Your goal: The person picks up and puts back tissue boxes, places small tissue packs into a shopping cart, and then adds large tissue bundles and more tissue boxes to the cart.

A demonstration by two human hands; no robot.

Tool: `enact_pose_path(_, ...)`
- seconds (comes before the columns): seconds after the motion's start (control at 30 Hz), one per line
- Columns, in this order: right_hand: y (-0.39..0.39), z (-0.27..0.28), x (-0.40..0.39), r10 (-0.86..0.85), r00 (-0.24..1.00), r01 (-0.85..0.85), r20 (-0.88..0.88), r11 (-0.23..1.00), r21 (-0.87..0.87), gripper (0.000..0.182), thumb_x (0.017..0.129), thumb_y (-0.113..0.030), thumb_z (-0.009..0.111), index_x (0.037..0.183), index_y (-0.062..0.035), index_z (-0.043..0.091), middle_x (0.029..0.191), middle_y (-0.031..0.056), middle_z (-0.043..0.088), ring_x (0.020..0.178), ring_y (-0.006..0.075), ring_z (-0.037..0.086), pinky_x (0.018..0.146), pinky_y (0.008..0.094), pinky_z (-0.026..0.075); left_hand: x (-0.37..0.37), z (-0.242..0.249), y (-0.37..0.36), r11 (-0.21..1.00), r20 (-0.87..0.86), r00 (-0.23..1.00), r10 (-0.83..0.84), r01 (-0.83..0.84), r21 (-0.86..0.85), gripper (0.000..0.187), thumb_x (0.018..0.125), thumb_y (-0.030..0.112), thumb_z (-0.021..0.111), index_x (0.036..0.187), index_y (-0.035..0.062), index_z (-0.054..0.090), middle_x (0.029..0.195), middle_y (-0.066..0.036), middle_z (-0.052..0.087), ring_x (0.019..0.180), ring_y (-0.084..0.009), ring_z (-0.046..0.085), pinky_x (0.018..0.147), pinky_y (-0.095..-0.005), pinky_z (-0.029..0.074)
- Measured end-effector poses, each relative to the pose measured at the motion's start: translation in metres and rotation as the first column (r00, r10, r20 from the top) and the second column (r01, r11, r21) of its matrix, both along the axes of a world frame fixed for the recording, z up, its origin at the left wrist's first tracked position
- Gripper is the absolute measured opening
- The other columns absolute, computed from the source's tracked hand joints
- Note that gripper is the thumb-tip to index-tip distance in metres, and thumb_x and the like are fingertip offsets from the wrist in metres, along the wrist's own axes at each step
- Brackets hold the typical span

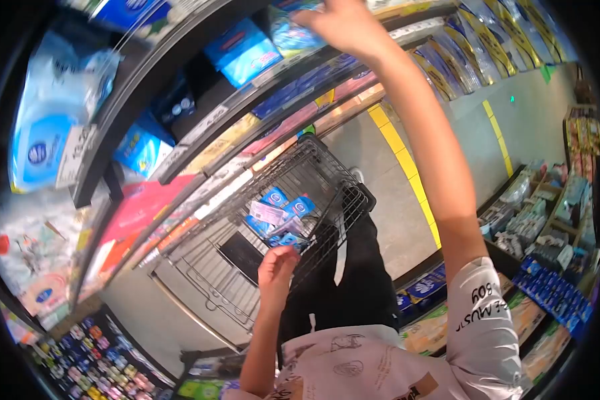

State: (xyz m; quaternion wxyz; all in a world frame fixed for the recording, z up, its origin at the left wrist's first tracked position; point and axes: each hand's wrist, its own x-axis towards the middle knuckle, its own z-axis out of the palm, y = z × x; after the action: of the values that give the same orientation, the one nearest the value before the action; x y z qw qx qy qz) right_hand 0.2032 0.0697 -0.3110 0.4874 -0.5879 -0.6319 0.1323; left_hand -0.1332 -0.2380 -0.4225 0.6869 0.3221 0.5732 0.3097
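Note:
My right hand (pixel 343 27) reaches up to the upper shelf at the top of the view, its thumb spread and its other fingers partly cut off by the frame edge. Just left of it on the shelf stands a blue and green pack (pixel 290 32), with a light-blue pack (pixel 245 55) further left. Low over the shopping cart (pixel 317 167) is my left hand (pixel 278 267), fingers curled together. Its fingertips are close to a clear-and-blue packet (pixel 288 238); whether they grip anything is hidden. Blue packs (pixel 300 205) and a pale purple pack (pixel 268 213) lie in the cart.
Shelves of packaged goods (pixel 207 127) run along the left, with price tags (pixel 77 157). Hanging yellow-and-black packs (pixel 490 40) fill the upper right. A low display (pixel 553 213) stands at right beyond yellow floor lines (pixel 407 160). Colourful small items (pixel 100 367) sit at lower left.

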Motion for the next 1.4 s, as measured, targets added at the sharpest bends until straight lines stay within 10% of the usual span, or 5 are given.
enact_pose_path(0.17,0.046,0.007,0.005,0.066,0.932,0.100,0.357,0.898,-0.428,0.055,0.087,-0.020,0.058,0.138,-0.0014,0.054,0.133,0.0326,0.057,0.126,0.0378,0.057,0.102,0.0447,0.049,-0.003,0.006,-0.005,0.998,-0.011,0.999,0.036,-0.037,-0.047,0.021,0.096,-0.005,0.058,0.116,0.0014,0.063,0.104,-0.005,0.067,0.100,-0.0131,0.062,0.092,-0.0281,0.050)
enact_pose_path(0.4,0.080,0.001,-0.009,0.061,0.863,0.042,0.502,0.981,-0.192,0.060,0.088,-0.035,0.062,0.142,-0.0096,0.056,0.141,0.0227,0.057,0.133,0.0305,0.055,0.104,0.0423,0.050,-0.011,-0.005,-0.015,0.995,-0.082,0.997,0.014,-0.022,-0.097,0.017,0.096,-0.002,0.060,0.113,0.0017,0.063,0.104,-0.004,0.067,0.099,-0.0125,0.062,0.091,-0.0275,0.049)
enact_pose_path(0.73,0.095,0.043,-0.039,-0.079,0.806,0.558,0.587,0.434,-0.707,0.089,0.082,-0.037,0.075,0.155,-0.0059,0.036,0.156,0.0158,0.043,0.142,0.0337,0.046,0.109,0.0426,0.045,-0.021,-0.008,-0.020,0.990,-0.203,0.978,-0.048,0.019,-0.140,0.018,0.097,0.001,0.059,0.114,0.0025,0.063,0.104,-0.006,0.068,0.098,-0.0151,0.065,0.087,-0.0288,0.050)
enact_pose_path(0.9,0.091,0.007,-0.012,-0.126,0.951,0.250,0.281,0.849,-0.466,0.097,0.085,-0.043,0.069,0.161,-0.0069,0.020,0.162,0.0147,0.033,0.145,0.0342,0.039,0.114,0.0433,0.040,-0.021,-0.012,-0.027,0.977,-0.198,0.980,-0.029,-0.015,-0.215,0.018,0.096,0.001,0.058,0.113,0.0028,0.063,0.105,-0.006,0.068,0.099,-0.0153,0.065,0.089,-0.0302,0.051)
enact_pose_path(1.4,0.087,0.020,-0.022,-0.025,0.849,0.155,0.529,0.967,-0.204,0.077,0.081,-0.040,0.072,0.145,-0.0103,0.043,0.143,0.0139,0.049,0.128,0.0308,0.052,0.104,0.0413,0.046,-0.020,-0.008,-0.032,0.980,-0.191,0.981,-0.013,-0.026,-0.198,0.015,0.098,0.001,0.058,0.113,0.0006,0.062,0.106,-0.007,0.067,0.099,-0.0138,0.063,0.092,-0.0286,0.049)
